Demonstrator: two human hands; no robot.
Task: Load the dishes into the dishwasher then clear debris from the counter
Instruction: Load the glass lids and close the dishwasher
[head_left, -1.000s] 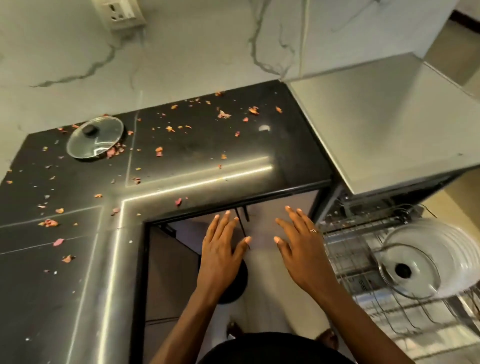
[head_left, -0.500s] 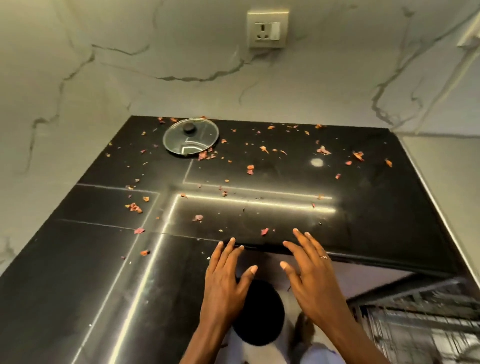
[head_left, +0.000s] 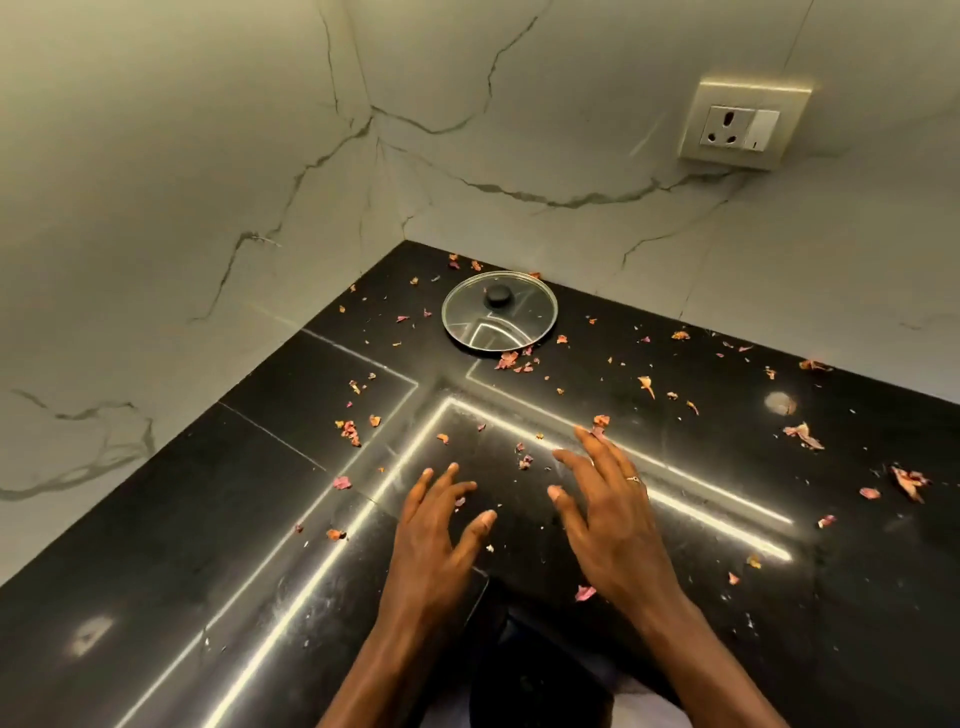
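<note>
The left hand (head_left: 436, 540), fingers spread and empty, hovers low over the black tabletop (head_left: 234, 519). Beyond it the glass lid (head_left: 498, 317) lies flat near the wall corner, petal debris (head_left: 506, 359) scattered round it. The right hand (head_left: 608, 519), likewise spread and empty, should probably take the lid by its knob (head_left: 497, 296), lifting straight up before any sweeping.

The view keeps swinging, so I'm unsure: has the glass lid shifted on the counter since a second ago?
No. The glass lid stays by the back wall with the same petal clump at its near rim; only the camera turned.
</note>
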